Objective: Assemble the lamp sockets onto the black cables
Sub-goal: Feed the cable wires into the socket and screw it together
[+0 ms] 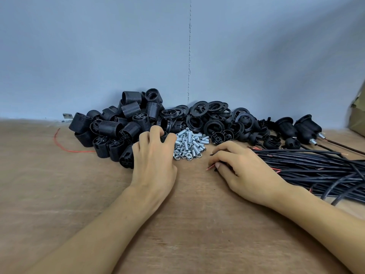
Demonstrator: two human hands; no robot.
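Right hand (245, 171), just right of centre, lies knuckles up with its grip closed loosely round the black cable (211, 167); thumb and curled fingers pinch it near its end. The cable's long axis runs left to right across the frame, and its stripped tip, showing a red strand, points left past the thumb. The rest of it is hidden under the hand.

Left hand (156, 157), at centre, reaches up the frame with its grip curled over a small black part (164, 135), mostly hidden by the fingertips.

Between the hands and just above them is a heap of silver nuts and threaded tubes (189, 145). Left of it is a pile of ribbed black socket bodies (118, 125), right of it a pile of black rings (207, 115). At right, a bundle of black cables (316, 167) lies roughly level, cut ends pointing left. Above it, assembled sockets (304, 125) sit on cables. A loose red wire (59, 141) curls at left.

Everything rests on a brown counter (187, 224) against a pale blue wall (118, 46)
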